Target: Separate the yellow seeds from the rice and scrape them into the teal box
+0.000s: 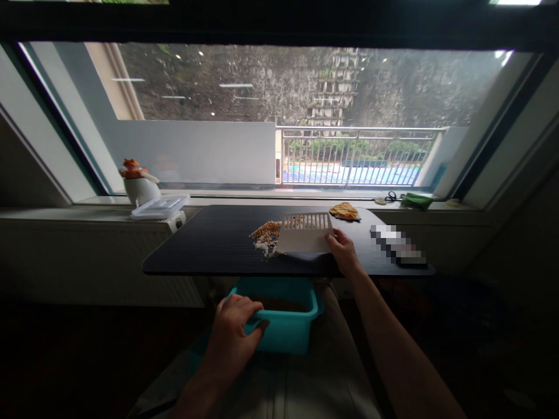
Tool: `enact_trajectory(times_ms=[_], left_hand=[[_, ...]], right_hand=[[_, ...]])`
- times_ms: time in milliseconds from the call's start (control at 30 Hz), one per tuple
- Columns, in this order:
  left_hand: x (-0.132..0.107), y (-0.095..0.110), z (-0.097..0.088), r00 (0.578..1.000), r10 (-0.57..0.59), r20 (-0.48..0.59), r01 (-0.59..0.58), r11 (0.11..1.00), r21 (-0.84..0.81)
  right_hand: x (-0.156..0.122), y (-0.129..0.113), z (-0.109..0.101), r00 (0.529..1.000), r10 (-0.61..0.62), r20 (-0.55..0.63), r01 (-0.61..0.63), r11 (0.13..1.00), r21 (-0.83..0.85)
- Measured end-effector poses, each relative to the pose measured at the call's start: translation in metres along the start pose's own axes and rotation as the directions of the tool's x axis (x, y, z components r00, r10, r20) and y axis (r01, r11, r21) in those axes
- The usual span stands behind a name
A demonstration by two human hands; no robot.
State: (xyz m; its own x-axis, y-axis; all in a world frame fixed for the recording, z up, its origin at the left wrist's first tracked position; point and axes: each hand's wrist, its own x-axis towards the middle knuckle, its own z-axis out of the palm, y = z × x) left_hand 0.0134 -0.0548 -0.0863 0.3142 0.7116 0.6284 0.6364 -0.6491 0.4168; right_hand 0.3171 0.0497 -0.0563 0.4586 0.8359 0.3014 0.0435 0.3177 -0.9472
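My right hand (344, 250) is closed on the right edge of a white slotted panel (304, 241), held tilted over the dark table. Left of the panel, and partly behind it, lies a pile of yellow-brown kernels (265, 231), perhaps corn or beans. White grains (264, 249) like rice are scattered at the pile's near side. More kernels show through the panel's slots. Below the table edge, a teal plastic tub (286, 337) rests at my lap with dark, grainy contents. My left hand (240, 326) is closed over the tub's near-left rim.
A yellow cloth (345, 210) lies at the table's (196, 247) back right. A blurred-out item (397, 244) lies at its right end. On the sill are a clear plastic box (161, 206), a white pot-like item with an orange top (140, 185), and a green packet (416, 201).
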Motion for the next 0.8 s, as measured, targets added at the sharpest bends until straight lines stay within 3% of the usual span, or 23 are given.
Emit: enact_trajectory(times_ms=[800], left_hand=[[0.0018,0.0006,-0.0006,1.000,-0.002,0.018,0.002,1.000,-0.014]], right_hand=[[-0.0007,0.0000,0.0001,1.000,0.013,-0.028,-0.012,0.999,0.045]])
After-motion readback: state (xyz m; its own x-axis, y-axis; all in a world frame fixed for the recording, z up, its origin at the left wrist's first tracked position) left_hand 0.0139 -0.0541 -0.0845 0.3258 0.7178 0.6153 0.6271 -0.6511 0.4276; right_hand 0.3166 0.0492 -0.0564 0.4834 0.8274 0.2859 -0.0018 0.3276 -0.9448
